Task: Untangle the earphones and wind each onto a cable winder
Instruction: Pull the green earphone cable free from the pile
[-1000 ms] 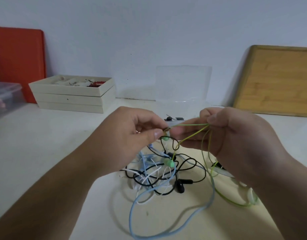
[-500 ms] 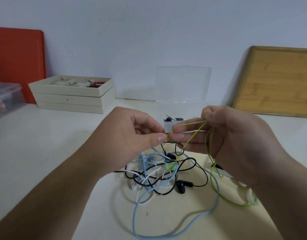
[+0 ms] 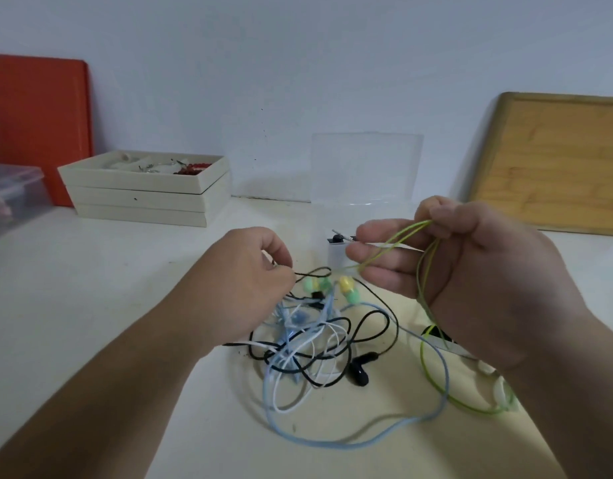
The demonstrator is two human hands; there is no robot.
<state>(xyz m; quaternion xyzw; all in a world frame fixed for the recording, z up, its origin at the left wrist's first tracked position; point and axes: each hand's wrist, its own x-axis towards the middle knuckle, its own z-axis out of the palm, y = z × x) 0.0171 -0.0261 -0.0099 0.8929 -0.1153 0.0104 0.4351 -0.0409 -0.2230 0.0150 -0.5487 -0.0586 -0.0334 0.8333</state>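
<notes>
A tangle of earphones point(image 3: 308, 344) in black, white and pale blue cable lies on the white table between my forearms. My right hand point(image 3: 464, 271) holds loops of the green earphone cable point(image 3: 405, 235), pinched between thumb and fingers; the cable runs down behind my wrist to a loop on the table point(image 3: 436, 385). Its green and yellow earbuds point(image 3: 346, 288) hang just below my fingers. My left hand point(image 3: 242, 288) pinches a black cable point(image 3: 315, 271) at the top of the tangle. A black earbud point(image 3: 358, 371) lies at the tangle's right.
A small white box point(image 3: 337, 254) with dark bits on top stands behind the hands, in front of a clear plastic container point(image 3: 365, 167). Stacked cream trays point(image 3: 142, 191), an orange board point(image 3: 39, 122) and a clear bin point(image 3: 11, 191) sit left. A wooden board point(image 3: 553, 160) leans right.
My hands have drawn apart: the left dropped toward the tangle with the black cable, the right rose to the right with the green cable. The green and yellow earbuds came free of the tangle.
</notes>
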